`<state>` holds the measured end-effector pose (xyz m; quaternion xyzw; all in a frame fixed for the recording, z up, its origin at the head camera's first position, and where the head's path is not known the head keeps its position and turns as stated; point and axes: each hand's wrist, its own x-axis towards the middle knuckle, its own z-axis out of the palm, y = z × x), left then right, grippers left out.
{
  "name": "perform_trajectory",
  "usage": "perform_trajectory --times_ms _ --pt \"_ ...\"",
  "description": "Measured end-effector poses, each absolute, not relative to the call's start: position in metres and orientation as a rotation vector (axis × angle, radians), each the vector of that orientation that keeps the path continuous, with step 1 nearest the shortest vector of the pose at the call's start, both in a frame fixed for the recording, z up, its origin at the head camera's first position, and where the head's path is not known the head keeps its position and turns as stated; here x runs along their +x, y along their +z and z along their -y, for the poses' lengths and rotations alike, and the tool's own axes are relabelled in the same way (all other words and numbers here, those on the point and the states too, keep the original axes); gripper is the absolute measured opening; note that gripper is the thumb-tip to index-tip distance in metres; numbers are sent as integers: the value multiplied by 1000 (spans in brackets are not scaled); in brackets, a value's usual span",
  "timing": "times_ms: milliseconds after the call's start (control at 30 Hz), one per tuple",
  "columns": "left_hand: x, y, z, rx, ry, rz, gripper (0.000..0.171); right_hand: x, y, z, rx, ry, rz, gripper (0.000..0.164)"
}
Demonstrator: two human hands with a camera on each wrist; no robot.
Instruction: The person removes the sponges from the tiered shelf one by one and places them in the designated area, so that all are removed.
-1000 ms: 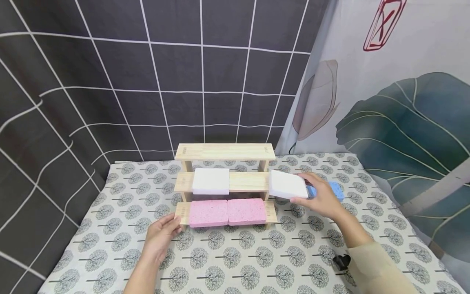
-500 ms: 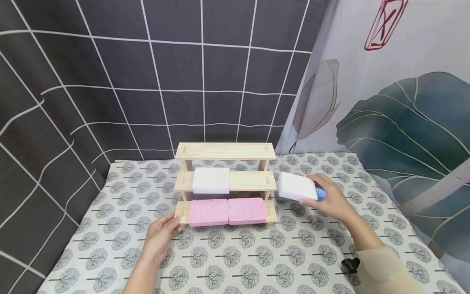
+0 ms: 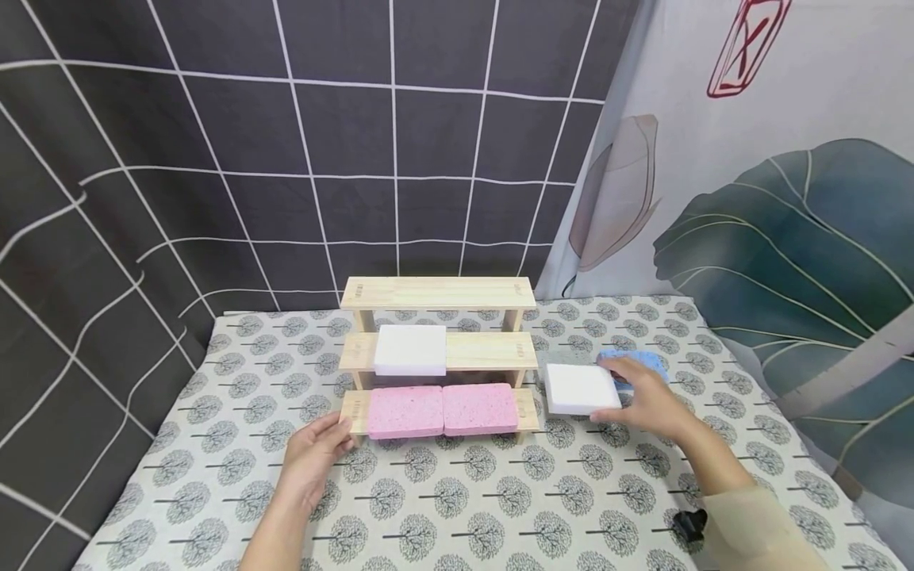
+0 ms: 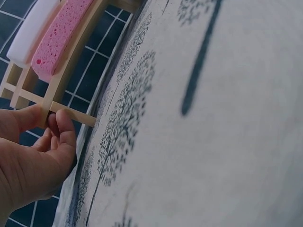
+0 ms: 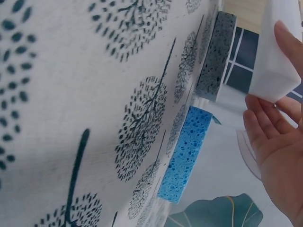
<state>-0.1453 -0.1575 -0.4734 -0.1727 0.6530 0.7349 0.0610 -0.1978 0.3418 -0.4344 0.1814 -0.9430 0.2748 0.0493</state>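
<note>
Item 1: white blk (image 3: 580, 387), 1 pc., in R hand (image 3: 646, 400); thumb & fingers pinch its R end, so grip is narrow & loaded. Blk points L from the fingers, toward the rack; long axis prob. L–R, foreshortened, can't be sure. Held off the cloth (image 3: 443, 515) per R wrist view, just R of rack, not touching it.

Item 2: wooden rack (image 3: 438, 293), 3 tiers. L hand (image 3: 312, 456) pinches L end of bottom tier, on the far side from item 1; R hand is the nearer.

Item 3: shelf blk (image 3: 410, 350), white, flat on mid tier, L half. Plank shows from its R edge to tier's R end; item 1 sits lower in view than that level, w/ top tier set back behind.

Item 4: pink sponges (image 3: 405, 414), 2, side by side on bottom tier; narrow wood strip each end.

Item 5: blue sponge (image 5: 185, 153), on cloth behind R hand; grey sponge (image 5: 217, 56) nearby. Cloth shows R & front, room to shift.
</note>
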Motion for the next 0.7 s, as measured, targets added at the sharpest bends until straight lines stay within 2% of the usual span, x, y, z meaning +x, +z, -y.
perform_trajectory --times_ms 333,700 --pt "-146 -475 158 -526 2220 -1983 50 -191 -444 -345 579 814 2979 89" --pt "-145 -474 158 -524 2214 -1985 52 -189 -451 -344 572 789 3026 95"
